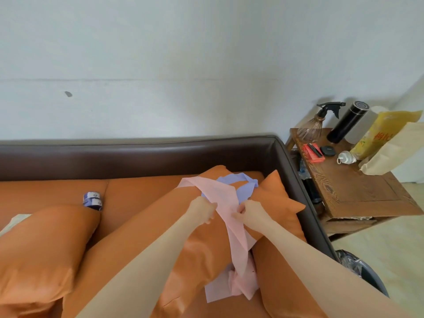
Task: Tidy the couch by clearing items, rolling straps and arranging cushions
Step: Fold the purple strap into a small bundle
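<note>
While both hands, left hand [203, 212], right hand [249, 211], pinch pink strap [223, 198], cushion [199, 246] beneath.

Not much to read from my end tbh. Only real lettering is on the yellow bag [376, 136] standing on the wooden side table [358, 187], far right: a couple of red characters printed on its side, look Chinese, but too blurry for me to make out. The small rolled purple strap [93, 200] on the couch seat, left, has white round labels w/ tiny print, illegible. Nothing else carries txt I can read.
</note>
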